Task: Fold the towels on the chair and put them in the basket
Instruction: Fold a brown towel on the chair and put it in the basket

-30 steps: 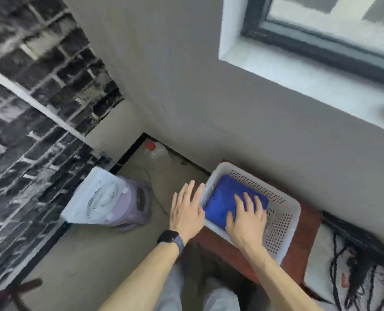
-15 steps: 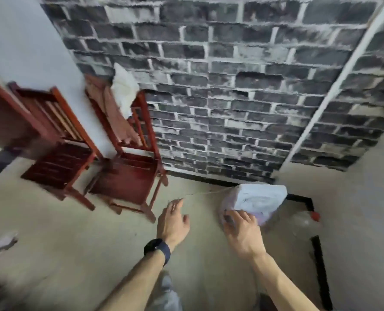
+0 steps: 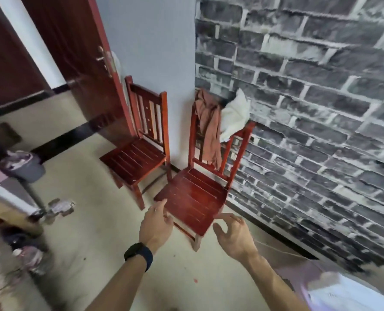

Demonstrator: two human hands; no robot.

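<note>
With left hand point(image 3: 156, 225), right hand point(image 3: 233, 234) loosely spread, empty — reach over red slatted wooden chair point(image 3: 193, 198), pinch draped rust-brown towel point(image 3: 209, 129) at top, lift clear of crumpled white towel point(image 3: 234, 116).

Chair point(image 3: 193, 198): glossy red-varnished slatted wood. Over its backrest, brown towel point(image 3: 209, 129) and white towel point(image 3: 233, 117) (both matt, crumpled cloth).

Black watch point(image 3: 138, 254), navy strap (squarish face), behind left hand point(image 3: 156, 225); right hand point(image 3: 233, 237), both forearms bare.
</note>
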